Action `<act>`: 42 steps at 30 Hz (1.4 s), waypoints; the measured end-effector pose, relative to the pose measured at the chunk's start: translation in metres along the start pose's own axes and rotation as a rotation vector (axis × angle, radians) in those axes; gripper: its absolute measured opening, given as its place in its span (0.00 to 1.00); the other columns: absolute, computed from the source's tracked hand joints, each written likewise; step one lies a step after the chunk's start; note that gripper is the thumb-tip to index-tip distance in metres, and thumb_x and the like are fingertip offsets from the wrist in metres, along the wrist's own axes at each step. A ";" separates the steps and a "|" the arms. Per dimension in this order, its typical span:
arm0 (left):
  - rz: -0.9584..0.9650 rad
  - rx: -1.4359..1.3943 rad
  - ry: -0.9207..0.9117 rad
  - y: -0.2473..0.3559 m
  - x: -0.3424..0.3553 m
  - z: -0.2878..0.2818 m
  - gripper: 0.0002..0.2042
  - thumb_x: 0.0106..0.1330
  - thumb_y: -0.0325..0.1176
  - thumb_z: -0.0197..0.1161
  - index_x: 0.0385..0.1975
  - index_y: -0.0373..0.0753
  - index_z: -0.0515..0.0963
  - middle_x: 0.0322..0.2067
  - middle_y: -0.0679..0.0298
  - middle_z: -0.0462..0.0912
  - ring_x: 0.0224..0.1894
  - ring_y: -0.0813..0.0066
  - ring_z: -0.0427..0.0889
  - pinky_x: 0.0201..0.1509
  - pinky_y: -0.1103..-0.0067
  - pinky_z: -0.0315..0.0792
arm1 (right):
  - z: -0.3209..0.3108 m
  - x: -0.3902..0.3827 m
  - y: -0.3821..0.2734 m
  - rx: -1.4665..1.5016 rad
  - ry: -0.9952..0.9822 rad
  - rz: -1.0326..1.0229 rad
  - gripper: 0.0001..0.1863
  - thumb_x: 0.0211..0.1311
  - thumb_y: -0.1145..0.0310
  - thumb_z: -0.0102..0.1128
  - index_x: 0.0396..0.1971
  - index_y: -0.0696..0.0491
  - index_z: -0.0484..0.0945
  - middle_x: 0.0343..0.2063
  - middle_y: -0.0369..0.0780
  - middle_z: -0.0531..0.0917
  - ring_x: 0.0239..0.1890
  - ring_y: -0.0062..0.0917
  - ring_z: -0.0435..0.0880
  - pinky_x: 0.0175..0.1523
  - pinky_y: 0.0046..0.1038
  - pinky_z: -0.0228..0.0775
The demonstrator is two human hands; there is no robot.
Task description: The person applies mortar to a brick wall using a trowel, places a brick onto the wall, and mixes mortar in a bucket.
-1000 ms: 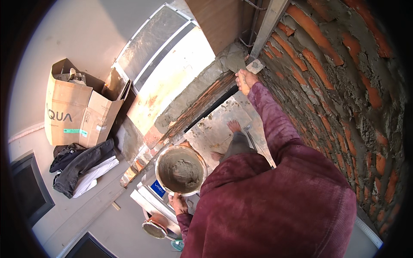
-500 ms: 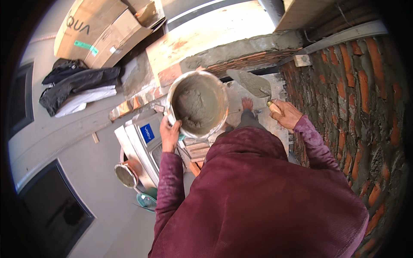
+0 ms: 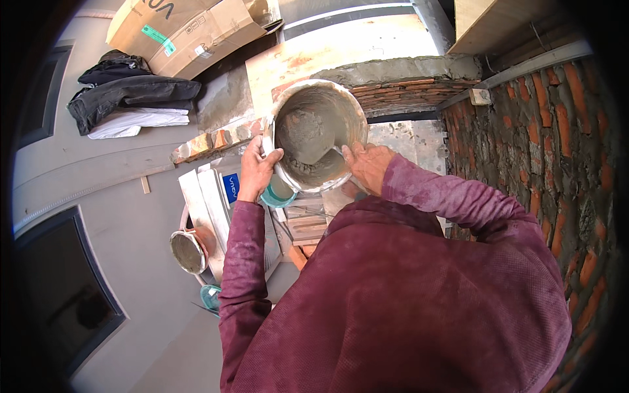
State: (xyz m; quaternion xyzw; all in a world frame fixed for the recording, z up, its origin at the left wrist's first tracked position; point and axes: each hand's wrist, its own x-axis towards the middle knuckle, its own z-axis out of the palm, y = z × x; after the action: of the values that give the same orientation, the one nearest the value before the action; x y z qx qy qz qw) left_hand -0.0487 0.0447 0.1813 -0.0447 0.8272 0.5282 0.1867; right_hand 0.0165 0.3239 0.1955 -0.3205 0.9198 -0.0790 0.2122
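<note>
My left hand [image 3: 257,169] grips the near left rim of a pale bucket [image 3: 359,121], thumb over the edge. Grey wet mortar [image 3: 306,134] lies inside it and coats its wall. My right hand [image 3: 370,165] is at the bucket's right rim, closed round the handle of a trowel [image 3: 325,159]. The blade reaches down into the mortar, and my fingers cover most of the handle.
A brick wall [image 3: 524,141] smeared with mortar rises on the right. A low brick ledge [image 3: 413,98] runs beyond the bucket. At left are dark clothes [image 3: 131,98], a cardboard box [image 3: 196,39], a smaller mortar bucket [image 3: 188,252] and a teal tub [image 3: 278,193].
My right hand has swung left from beside the brick wall, bringing the trowel into the bucket. The bucket has shifted slightly up and right in the view, still in my left hand.
</note>
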 end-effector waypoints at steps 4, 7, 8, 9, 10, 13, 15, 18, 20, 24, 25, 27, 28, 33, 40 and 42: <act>0.039 0.031 0.079 -0.010 -0.002 -0.007 0.08 0.58 0.28 0.65 0.31 0.35 0.73 0.24 0.70 0.75 0.25 0.84 0.68 0.29 0.82 0.65 | 0.042 0.017 -0.024 0.000 0.184 -0.013 0.31 0.56 0.70 0.54 0.60 0.69 0.63 0.42 0.51 0.77 0.41 0.39 0.84 0.40 0.33 0.80; -0.021 0.061 0.104 -0.009 -0.007 -0.025 0.08 0.58 0.29 0.66 0.30 0.35 0.73 0.23 0.69 0.74 0.25 0.83 0.69 0.29 0.81 0.65 | 0.037 0.019 -0.013 0.012 -0.053 -0.010 0.40 0.47 0.66 0.64 0.60 0.71 0.62 0.43 0.52 0.77 0.43 0.39 0.83 0.42 0.34 0.80; -0.015 0.035 0.109 -0.019 -0.009 -0.029 0.09 0.57 0.29 0.66 0.30 0.34 0.73 0.22 0.67 0.75 0.24 0.81 0.70 0.30 0.80 0.66 | 0.025 0.020 -0.008 0.030 -0.175 0.002 0.45 0.43 0.64 0.68 0.60 0.72 0.61 0.43 0.52 0.77 0.43 0.40 0.83 0.42 0.34 0.80; -0.011 0.032 0.126 -0.027 -0.013 -0.036 0.09 0.57 0.29 0.66 0.30 0.33 0.73 0.22 0.67 0.75 0.24 0.80 0.70 0.30 0.80 0.67 | 0.014 0.026 -0.009 0.056 -0.142 0.006 0.48 0.39 0.64 0.71 0.60 0.73 0.60 0.44 0.53 0.77 0.44 0.40 0.83 0.43 0.34 0.80; -0.009 0.024 0.129 -0.026 -0.017 -0.032 0.09 0.57 0.29 0.66 0.31 0.33 0.73 0.22 0.66 0.76 0.24 0.80 0.71 0.30 0.80 0.67 | 0.007 0.030 -0.010 0.085 -0.117 0.024 0.52 0.34 0.63 0.73 0.60 0.74 0.59 0.44 0.53 0.77 0.44 0.40 0.83 0.43 0.33 0.79; 0.030 0.068 0.121 -0.017 -0.019 -0.021 0.10 0.56 0.29 0.66 0.31 0.33 0.74 0.24 0.65 0.77 0.26 0.79 0.72 0.31 0.79 0.68 | 0.025 0.054 -0.010 0.023 -0.038 0.096 0.60 0.23 0.63 0.78 0.59 0.77 0.56 0.49 0.57 0.74 0.46 0.41 0.82 0.48 0.31 0.78; 0.088 0.049 0.158 -0.015 -0.021 -0.017 0.10 0.55 0.29 0.66 0.32 0.33 0.74 0.24 0.64 0.78 0.26 0.79 0.73 0.32 0.79 0.69 | 0.047 0.057 -0.014 0.031 -0.046 0.091 0.58 0.27 0.65 0.77 0.60 0.77 0.54 0.52 0.59 0.73 0.50 0.41 0.80 0.52 0.31 0.76; 0.045 0.131 0.195 -0.024 -0.027 -0.032 0.11 0.54 0.28 0.66 0.33 0.32 0.74 0.24 0.63 0.78 0.27 0.77 0.74 0.33 0.77 0.70 | 0.029 0.056 -0.028 0.204 -0.316 0.107 0.55 0.32 0.67 0.74 0.60 0.78 0.53 0.53 0.60 0.72 0.54 0.41 0.77 0.56 0.30 0.73; 0.036 0.187 0.187 -0.031 -0.029 -0.029 0.11 0.54 0.29 0.66 0.34 0.32 0.74 0.25 0.62 0.78 0.27 0.75 0.74 0.34 0.75 0.70 | 0.022 0.051 -0.028 0.245 -0.339 0.106 0.52 0.35 0.68 0.73 0.59 0.78 0.55 0.51 0.59 0.73 0.53 0.41 0.78 0.56 0.30 0.73; 0.094 0.216 0.122 -0.017 -0.035 -0.019 0.12 0.55 0.29 0.66 0.36 0.31 0.75 0.25 0.62 0.78 0.27 0.75 0.74 0.35 0.76 0.70 | 0.060 0.060 -0.033 0.042 0.015 0.109 0.41 0.41 0.73 0.66 0.56 0.76 0.61 0.40 0.54 0.80 0.44 0.39 0.83 0.50 0.33 0.77; 0.102 0.258 0.116 -0.012 -0.033 -0.017 0.11 0.55 0.28 0.66 0.36 0.31 0.75 0.25 0.62 0.78 0.28 0.75 0.74 0.35 0.76 0.70 | 0.077 0.058 -0.035 -0.026 0.064 0.125 0.39 0.42 0.73 0.64 0.56 0.75 0.63 0.37 0.52 0.81 0.41 0.39 0.85 0.48 0.34 0.77; -0.077 -0.071 0.109 -0.033 -0.031 -0.032 0.11 0.57 0.28 0.65 0.36 0.31 0.75 0.25 0.62 0.78 0.28 0.74 0.74 0.35 0.77 0.70 | 0.074 0.052 -0.046 0.017 -0.036 0.072 0.34 0.43 0.73 0.63 0.56 0.67 0.68 0.37 0.48 0.83 0.39 0.38 0.85 0.45 0.36 0.78; -0.055 0.046 0.093 -0.032 -0.033 -0.034 0.10 0.58 0.29 0.65 0.35 0.31 0.74 0.25 0.61 0.77 0.28 0.73 0.74 0.35 0.75 0.70 | 0.066 0.047 -0.045 0.094 -0.146 0.053 0.32 0.43 0.72 0.63 0.54 0.63 0.72 0.37 0.47 0.83 0.38 0.37 0.86 0.44 0.35 0.78; 0.127 0.488 -0.043 0.012 -0.028 -0.006 0.12 0.57 0.31 0.64 0.35 0.32 0.72 0.24 0.51 0.77 0.28 0.56 0.77 0.36 0.68 0.70 | 0.083 0.077 -0.016 0.131 0.004 0.247 0.15 0.42 0.63 0.69 0.32 0.53 0.85 0.34 0.41 0.86 0.37 0.39 0.85 0.43 0.35 0.79; 0.359 0.806 -0.234 0.063 -0.001 0.053 0.14 0.57 0.30 0.64 0.41 0.35 0.72 0.31 0.43 0.79 0.38 0.40 0.78 0.39 0.57 0.70 | 0.112 0.053 0.050 0.489 -0.237 0.103 0.09 0.48 0.64 0.66 0.28 0.52 0.81 0.26 0.40 0.84 0.27 0.32 0.82 0.32 0.33 0.73; 0.356 0.841 -0.280 0.079 0.005 0.075 0.14 0.57 0.30 0.64 0.41 0.35 0.72 0.31 0.44 0.79 0.38 0.40 0.78 0.40 0.57 0.70 | 0.113 0.036 0.082 1.148 -0.529 0.146 0.05 0.54 0.70 0.62 0.31 0.53 0.79 0.19 0.36 0.78 0.19 0.23 0.76 0.24 0.28 0.66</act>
State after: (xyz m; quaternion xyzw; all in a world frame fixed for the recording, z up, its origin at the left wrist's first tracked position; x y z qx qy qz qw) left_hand -0.0555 0.1465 0.2196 0.2489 0.9308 0.1725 0.2048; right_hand -0.0045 0.3642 0.0587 -0.1008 0.6667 -0.4630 0.5753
